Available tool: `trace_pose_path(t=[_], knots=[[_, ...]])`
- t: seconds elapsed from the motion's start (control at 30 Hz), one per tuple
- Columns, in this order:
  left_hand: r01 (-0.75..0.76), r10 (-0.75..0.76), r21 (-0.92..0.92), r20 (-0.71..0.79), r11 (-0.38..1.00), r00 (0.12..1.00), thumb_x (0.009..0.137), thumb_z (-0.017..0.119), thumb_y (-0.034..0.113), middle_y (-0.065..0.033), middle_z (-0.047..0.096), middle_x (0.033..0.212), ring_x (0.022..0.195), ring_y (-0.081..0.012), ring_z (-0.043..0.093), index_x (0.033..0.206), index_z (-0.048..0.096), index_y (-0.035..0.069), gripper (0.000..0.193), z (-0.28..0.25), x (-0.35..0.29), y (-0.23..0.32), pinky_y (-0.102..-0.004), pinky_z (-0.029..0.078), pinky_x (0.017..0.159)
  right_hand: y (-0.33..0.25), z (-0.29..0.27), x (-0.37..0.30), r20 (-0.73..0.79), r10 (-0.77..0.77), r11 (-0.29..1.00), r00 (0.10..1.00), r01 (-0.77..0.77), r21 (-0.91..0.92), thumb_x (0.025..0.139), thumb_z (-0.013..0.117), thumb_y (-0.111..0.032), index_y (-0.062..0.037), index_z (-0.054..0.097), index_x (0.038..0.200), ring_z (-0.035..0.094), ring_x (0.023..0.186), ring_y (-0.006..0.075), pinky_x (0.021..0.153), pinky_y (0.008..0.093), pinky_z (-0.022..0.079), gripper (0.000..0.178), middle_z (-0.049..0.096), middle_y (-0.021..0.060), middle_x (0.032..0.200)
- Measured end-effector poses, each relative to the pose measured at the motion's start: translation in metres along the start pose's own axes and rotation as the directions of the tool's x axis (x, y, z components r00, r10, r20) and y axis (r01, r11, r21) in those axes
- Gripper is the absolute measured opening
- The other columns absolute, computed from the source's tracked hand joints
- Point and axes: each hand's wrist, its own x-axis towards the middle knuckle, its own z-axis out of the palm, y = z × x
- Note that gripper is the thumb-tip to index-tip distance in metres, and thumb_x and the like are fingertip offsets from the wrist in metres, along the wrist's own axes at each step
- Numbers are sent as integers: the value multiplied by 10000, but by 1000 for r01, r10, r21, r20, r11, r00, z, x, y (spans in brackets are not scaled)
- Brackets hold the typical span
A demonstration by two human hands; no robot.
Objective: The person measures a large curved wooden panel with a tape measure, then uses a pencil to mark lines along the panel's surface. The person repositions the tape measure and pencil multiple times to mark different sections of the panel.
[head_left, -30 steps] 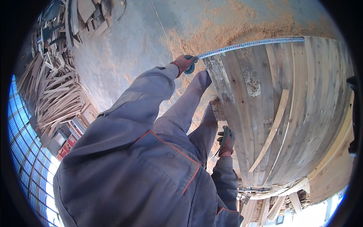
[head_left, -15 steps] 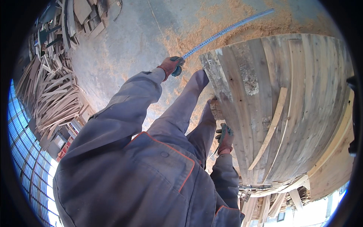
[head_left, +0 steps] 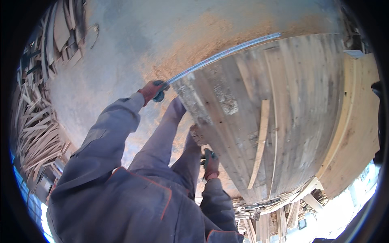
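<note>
Left grip (head_left: 151, 91) holds measuring tape (head_left: 223, 54) — stretched rightward along the planks (head_left: 300, 81).

The concrete floor (head_left: 121, 52) is grey and spans the upper part of the frame. Sawdust (head_left: 212, 30) covers its upper-centre area. A timber offcut pile (head_left: 36, 141) occupies the left edge. A blue gridded panel (head_left: 33, 202) stands at lower left. Bright white light (head_left: 340, 208) saturates the lower right.

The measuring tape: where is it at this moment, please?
In the head view, the measuring tape extends rightward from the left hand, alongside the upper edge of the plank surface.
</note>
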Motion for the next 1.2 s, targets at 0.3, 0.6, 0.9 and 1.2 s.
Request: trace_pose_path(t=[0.3, 0.6, 0.9, 1.2], knots=[[104, -97, -76, 94, 992, 991, 1038, 637, 261, -28, 653, 761, 542, -120, 528, 1064, 751, 16, 272, 4, 20, 0, -314, 398, 488, -14, 0, -8, 11, 49, 999, 999, -49, -2, 998, 667, -368, -66, 708, 1090, 570, 447, 140, 401, 265, 361, 318, 702, 82, 749], [101, -94, -143, 54, 985, 994, 1052, 605, 236, -45, 633, 706, 491, -144, 534, 1054, 735, 7, 262, 0, 3, -15, -329, 383, 445, -6, -4, 0, 11, 77, 997, 997, -77, -19, 1007, 649, -346, -61, 706, 1124, 566, 444, 145, 397, 270, 361, 314, 698, 84, 746], [133, -133, -6, -72, 991, 989, 1021, 629, 214, -37, 644, 716, 504, -135, 553, 1031, 745, 28, 219, -11, -7, -31, -328, 401, 465, -14, -6, -5, 3, 51, 987, 999, -50, -154, 956, 668, -392, -86, 724, 1158, 580, 500, 148, 436, 289, 387, 372, 710, 104, 787], [139, -139, -109, 9, 984, 990, 1035, 641, 281, -39, 632, 699, 501, -129, 532, 1022, 742, 18, 282, -11, -10, -30, -332, 395, 458, -4, -8, -1, 18, 21, 992, 1000, -19, -126, 975, 656, -369, -83, 723, 1127, 576, 472, 148, 422, 287, 376, 332, 707, 96, 777]])
